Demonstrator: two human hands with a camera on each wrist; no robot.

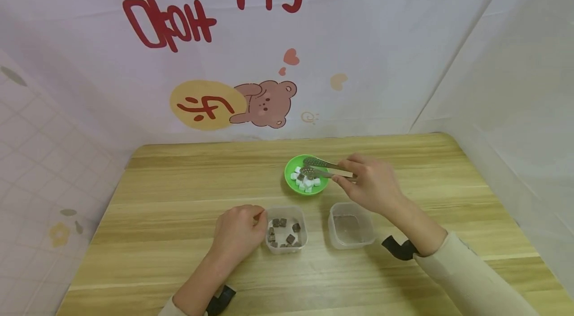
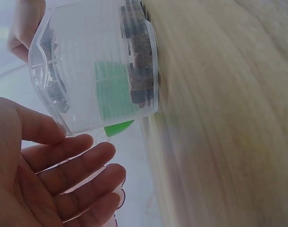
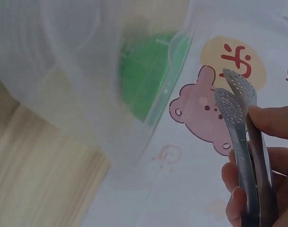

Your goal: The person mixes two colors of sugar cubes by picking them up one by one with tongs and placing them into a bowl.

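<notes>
My left hand (image 1: 237, 231) pinches the corner rim of a clear plastic container (image 2: 82, 94) between thumb and index finger; its other fingers are loosely bent. Several dark brown cubes (image 1: 291, 238) lie in that container. In my right hand (image 1: 374, 184) is a pair of metal tongs (image 1: 316, 162) with perforated tips. The tips are over a green bowl (image 1: 287, 182), slightly apart in the head view. White cubes (image 1: 308, 183) and a few dark ones fill the bowl's middle. Whether the tongs grip a cube is unclear; the right wrist view shows nothing between the tips.
A second clear container (image 1: 352, 243) stands to the right, below my right wrist. The wooden table (image 1: 188, 176) meets a white printed sheet (image 1: 367, 111) at its back edge. Black straps (image 1: 400, 248) hang at both wrists.
</notes>
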